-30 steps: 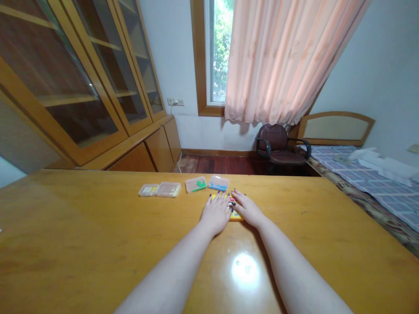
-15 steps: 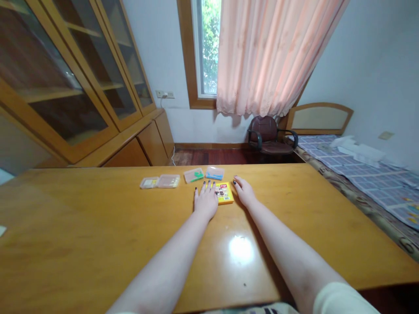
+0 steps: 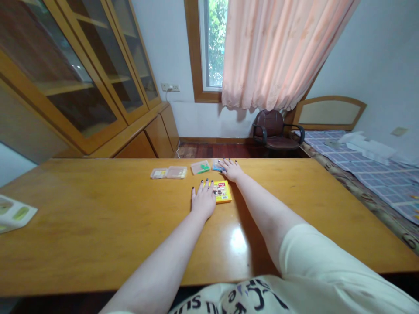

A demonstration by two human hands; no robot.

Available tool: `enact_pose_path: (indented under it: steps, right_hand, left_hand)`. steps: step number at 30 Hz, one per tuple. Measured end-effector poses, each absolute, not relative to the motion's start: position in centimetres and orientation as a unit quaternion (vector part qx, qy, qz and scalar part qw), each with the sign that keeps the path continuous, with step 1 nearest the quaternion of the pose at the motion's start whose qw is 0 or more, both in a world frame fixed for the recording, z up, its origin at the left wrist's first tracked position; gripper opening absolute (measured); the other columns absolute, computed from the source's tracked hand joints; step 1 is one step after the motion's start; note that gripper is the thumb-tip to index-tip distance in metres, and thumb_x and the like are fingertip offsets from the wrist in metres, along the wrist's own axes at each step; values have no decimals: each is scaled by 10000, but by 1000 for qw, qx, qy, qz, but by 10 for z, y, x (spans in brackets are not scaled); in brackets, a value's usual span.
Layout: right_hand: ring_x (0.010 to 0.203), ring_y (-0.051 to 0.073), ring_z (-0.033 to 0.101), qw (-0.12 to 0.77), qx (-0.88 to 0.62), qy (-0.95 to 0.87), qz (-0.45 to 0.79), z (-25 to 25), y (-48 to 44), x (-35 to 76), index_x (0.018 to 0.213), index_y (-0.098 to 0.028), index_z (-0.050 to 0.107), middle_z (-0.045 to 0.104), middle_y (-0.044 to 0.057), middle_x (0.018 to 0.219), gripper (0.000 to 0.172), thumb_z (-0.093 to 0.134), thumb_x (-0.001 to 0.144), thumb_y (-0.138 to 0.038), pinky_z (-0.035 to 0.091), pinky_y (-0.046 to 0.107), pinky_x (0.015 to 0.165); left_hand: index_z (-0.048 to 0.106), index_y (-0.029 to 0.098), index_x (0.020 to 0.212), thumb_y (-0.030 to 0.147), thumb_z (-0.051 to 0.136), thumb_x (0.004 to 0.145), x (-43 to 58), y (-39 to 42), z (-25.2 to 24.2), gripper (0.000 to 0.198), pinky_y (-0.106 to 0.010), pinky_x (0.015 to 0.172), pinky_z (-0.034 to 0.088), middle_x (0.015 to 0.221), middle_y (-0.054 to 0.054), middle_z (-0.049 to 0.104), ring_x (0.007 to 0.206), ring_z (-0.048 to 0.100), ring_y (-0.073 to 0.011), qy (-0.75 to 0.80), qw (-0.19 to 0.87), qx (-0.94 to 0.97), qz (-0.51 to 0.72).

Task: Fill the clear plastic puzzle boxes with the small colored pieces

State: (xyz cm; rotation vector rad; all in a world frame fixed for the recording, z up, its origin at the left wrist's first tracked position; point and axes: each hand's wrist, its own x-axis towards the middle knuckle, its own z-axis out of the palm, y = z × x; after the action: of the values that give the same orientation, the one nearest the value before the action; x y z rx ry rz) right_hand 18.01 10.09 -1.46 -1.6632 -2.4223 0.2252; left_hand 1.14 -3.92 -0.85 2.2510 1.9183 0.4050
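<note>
My left hand (image 3: 203, 201) lies flat, fingers spread, over the left part of a flat yellow box (image 3: 224, 192) with pictures printed on its top. Farther out, my right hand (image 3: 231, 169) reaches over a small clear plastic case (image 3: 216, 165) with blue pieces in it. Its fingers are spread across the case and hide much of it. Just left of that case sits another clear case (image 3: 200, 168) holding green pieces. An opened clear case (image 3: 176, 172) with pale pieces lies farther left, its two halves side by side.
The wooden table (image 3: 114, 226) spans the view. A white object with green parts (image 3: 16, 214) stands at its left edge. Beyond are a glass-doored cabinet (image 3: 98, 78), a dark red office chair (image 3: 273, 128) and a bed (image 3: 360, 165) on the right.
My right hand has moved forward and left, from beside the yellow box onto the blue-piece case. My left hand stays on the box. The view has shifted slightly.
</note>
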Motion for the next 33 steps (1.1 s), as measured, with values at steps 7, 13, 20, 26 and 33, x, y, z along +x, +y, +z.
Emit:
enact_pose_path:
  steps: [7,13,20,26,33]
  right_hand:
    - [1260,295,285,196,-579,-790,53,-25,50,222,1276,-270,437,362,84,1369,457,474,828,-358,153,493,1035]
    - [1168,247,411,318,-598,-723,134,-20,2,248,1201,-217,518,470,110,1245,469,568,748,-330,290,430,1003]
    - [1219,200,384,358,-428,-803,208,-1,-21,203,1210,-229,502,449,94,1294,458,569,761,-294,287,385,1025]
    - [1323,231,200,310,-441,-820,195,-17,-25,185,1255,-241,457,239,94,1434,456,504,803,-280,203,456,1052]
    - [1314,206,232,315,-481,-789,216,-21,-35,187,1335,-224,335,190,100,1449,552,481,808,-303,231,402,1055]
  left_hand:
    - [309,234,1348,270,302,855,10,-39,-12,494,-530,1060,116,1430,-49,283,1325,180,-239,637,60,757,135]
    - [332,202,1337,264,337,849,9,-35,-18,492,-473,1076,154,1419,-62,304,1326,180,-244,627,72,756,176]
    - [118,156,1402,292,287,875,-4,-27,-32,570,-374,1086,204,1452,-93,210,1328,202,-187,555,219,733,326]
    - [188,175,1387,332,357,859,-8,-29,-27,577,-371,1099,155,1460,-79,189,1343,143,-178,515,238,764,308]
    - [279,200,1349,329,481,807,-4,-28,-23,592,-407,1087,180,1452,-95,203,1338,160,-212,513,221,776,293]
